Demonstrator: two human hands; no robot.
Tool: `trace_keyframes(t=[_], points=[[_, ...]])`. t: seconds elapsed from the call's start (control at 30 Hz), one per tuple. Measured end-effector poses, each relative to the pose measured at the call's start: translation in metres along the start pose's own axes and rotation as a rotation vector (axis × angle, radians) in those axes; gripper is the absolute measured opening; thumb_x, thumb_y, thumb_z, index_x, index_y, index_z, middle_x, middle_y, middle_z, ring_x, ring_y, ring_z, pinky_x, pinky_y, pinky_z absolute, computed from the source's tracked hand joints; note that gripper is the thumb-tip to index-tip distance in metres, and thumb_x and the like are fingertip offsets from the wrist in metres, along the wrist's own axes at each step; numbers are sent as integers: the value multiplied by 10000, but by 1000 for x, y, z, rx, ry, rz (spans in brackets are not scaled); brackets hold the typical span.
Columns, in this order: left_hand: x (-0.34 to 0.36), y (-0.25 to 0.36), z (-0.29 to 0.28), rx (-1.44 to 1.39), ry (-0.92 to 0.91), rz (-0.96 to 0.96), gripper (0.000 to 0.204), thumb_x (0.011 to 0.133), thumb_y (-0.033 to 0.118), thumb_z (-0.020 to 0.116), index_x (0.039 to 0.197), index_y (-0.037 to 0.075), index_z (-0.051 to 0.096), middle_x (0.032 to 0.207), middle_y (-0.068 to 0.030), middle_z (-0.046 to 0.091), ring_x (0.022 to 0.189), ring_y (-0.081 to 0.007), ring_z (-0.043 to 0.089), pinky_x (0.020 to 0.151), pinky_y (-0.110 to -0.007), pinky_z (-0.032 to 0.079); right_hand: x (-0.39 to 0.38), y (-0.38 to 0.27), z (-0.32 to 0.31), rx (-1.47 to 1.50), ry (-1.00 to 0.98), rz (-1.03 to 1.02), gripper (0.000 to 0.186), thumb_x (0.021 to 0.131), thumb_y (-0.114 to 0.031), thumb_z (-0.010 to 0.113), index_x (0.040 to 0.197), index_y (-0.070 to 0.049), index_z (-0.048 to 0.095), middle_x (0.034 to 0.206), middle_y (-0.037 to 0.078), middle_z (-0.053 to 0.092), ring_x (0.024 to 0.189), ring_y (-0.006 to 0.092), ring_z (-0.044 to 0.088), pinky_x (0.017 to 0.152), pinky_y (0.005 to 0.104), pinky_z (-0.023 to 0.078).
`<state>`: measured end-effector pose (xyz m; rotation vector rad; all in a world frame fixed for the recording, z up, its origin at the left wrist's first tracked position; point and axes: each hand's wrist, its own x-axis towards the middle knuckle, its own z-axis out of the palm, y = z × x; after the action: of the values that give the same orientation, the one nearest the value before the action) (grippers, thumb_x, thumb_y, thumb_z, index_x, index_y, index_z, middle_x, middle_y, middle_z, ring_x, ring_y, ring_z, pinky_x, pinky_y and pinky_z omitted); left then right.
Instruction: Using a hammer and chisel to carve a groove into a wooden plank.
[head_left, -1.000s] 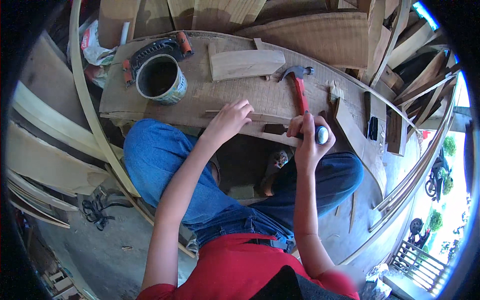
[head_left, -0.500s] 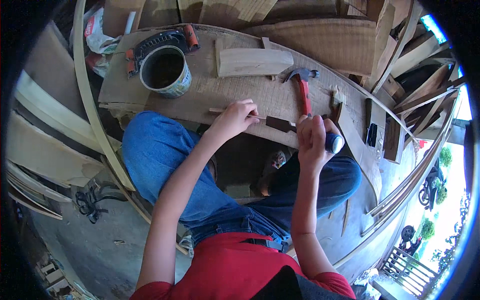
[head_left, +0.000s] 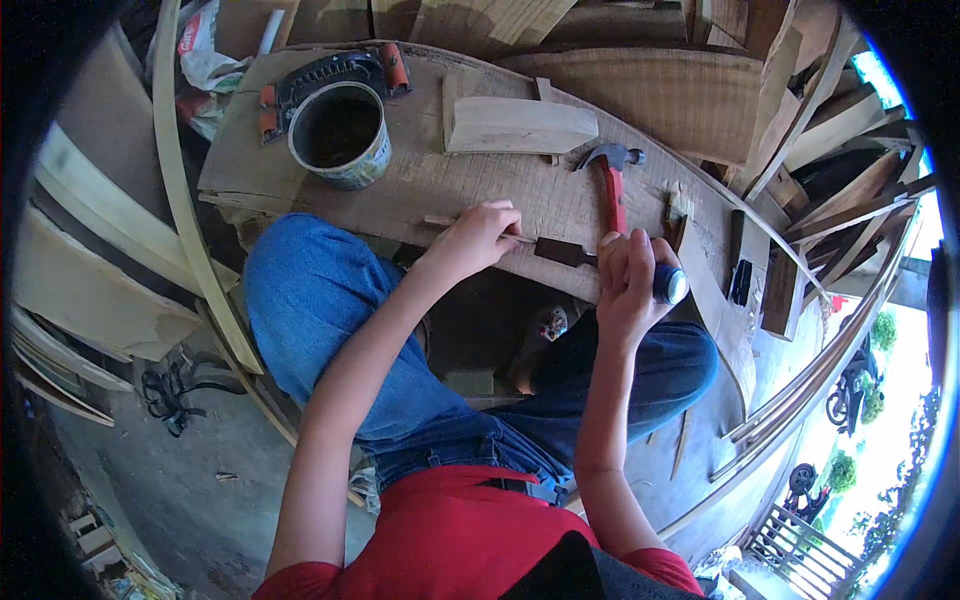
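My left hand [head_left: 474, 240] is closed in a pinch on a thin wooden stick [head_left: 438, 221], whose ends stick out on both sides of the fingers over the board's near edge. My right hand [head_left: 629, 280] wraps round the blue handle of a chisel [head_left: 566, 252]. Its dark, flat blade points left, with the tip close to the stick's right end; whether they touch I cannot tell. A claw hammer [head_left: 612, 190] with a red handle lies just beyond my right hand, its handle end close to my fingers.
On the wooden board [head_left: 420, 180] stand an open tin [head_left: 372, 160], a black-and-orange tool [head_left: 330, 78], a pale wood block [head_left: 522, 124] and a brush [head_left: 680, 203]. Curved planks [head_left: 650, 95] are stacked behind. Long strips [head_left: 185, 200] rise at left; black straps [head_left: 175, 395] lie on the floor.
The whole view has shifted slightly. Both hands keep their grips on the stick and chisel, with the blade still beside the stick's end.
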<state>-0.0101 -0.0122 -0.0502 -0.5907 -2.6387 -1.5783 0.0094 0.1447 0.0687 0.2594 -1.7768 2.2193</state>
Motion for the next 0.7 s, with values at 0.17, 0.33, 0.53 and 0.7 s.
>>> trace_keyframes(t=[0.17, 0.33, 0.53, 0.7], points=[[1, -4, 2, 5, 3, 19, 153, 705, 36, 664, 770, -21, 537, 788, -134, 559, 761, -295, 568, 666, -364, 443, 0, 4, 4, -32, 15, 0, 359, 860, -56, 501, 554, -83, 315, 446, -2, 306, 379, 80, 251, 407, 244, 245], [3, 5, 2, -34, -37, -28, 144, 674, 14, 659, 738, -19, 534, 780, -149, 544, 796, -321, 551, 705, -387, 439, -2, 4, 6, -52, 71, -51, 371, 865, -44, 497, 545, -70, 311, 439, -2, 320, 375, 75, 277, 381, 237, 224], [0, 5, -2, -3, -70, -60, 122, 699, 6, 629, 769, -26, 535, 808, -157, 538, 812, -325, 549, 730, -392, 439, -6, 2, 13, -78, 75, -17, 338, 858, -34, 533, 551, -27, 393, 481, 20, 453, 426, 50, 396, 389, 214, 297], [10, 44, -27, -178, -43, 14, 257, 761, 51, 576, 1012, -1, 552, 999, -156, 572, 988, -263, 554, 881, -334, 416, -4, 20, 10, -285, 50, -64, 333, 836, -48, 557, 544, -29, 398, 468, -1, 425, 421, 41, 375, 382, 215, 282]])
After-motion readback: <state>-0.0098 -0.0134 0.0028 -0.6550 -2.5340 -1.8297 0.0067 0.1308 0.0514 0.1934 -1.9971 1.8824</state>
